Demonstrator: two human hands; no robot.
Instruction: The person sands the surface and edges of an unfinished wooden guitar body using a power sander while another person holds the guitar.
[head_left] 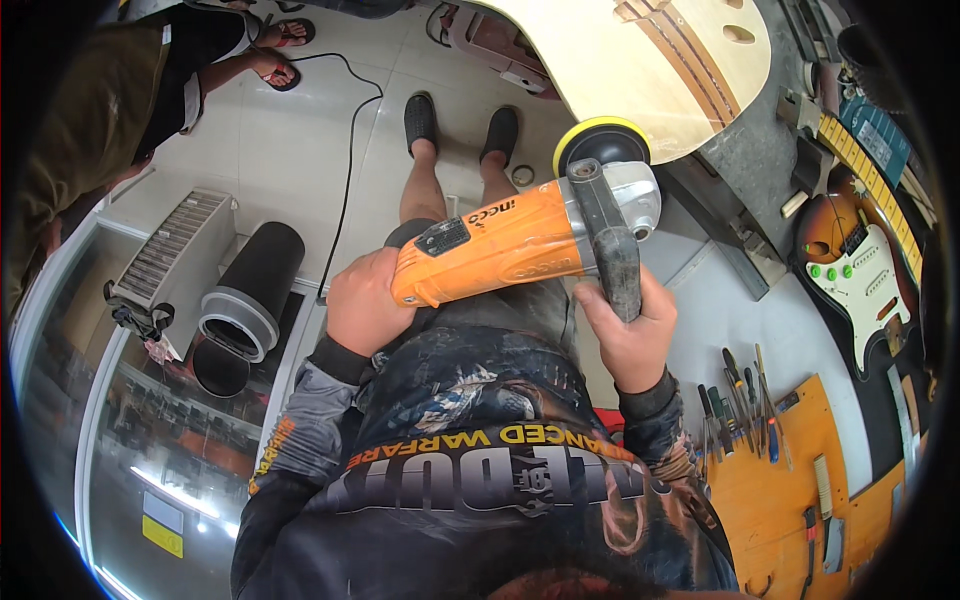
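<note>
An orange angle polisher (500,245) lies across in front of my body, held in both hands. My left hand (368,303) is wrapped round its rear end, where the black cord leaves. With my right hand (632,330) I grip the dark D-shaped handle (617,245) near the grey metal head. The round pad (601,143), black with a yellow rim, is at the far end. It overlaps the near edge of a pale wooden guitar body (620,75) in view; whether they touch, I cannot tell. Brown stripes run down the guitar body's middle.
A sunburst guitar (850,260) with a white pickguard stands at the right. Several hand tools (740,400) hang by an orange wooden board (790,470). At left are a black cylinder (262,275), a glass case (150,480) and another person (190,80). The cord (350,170) crosses the floor.
</note>
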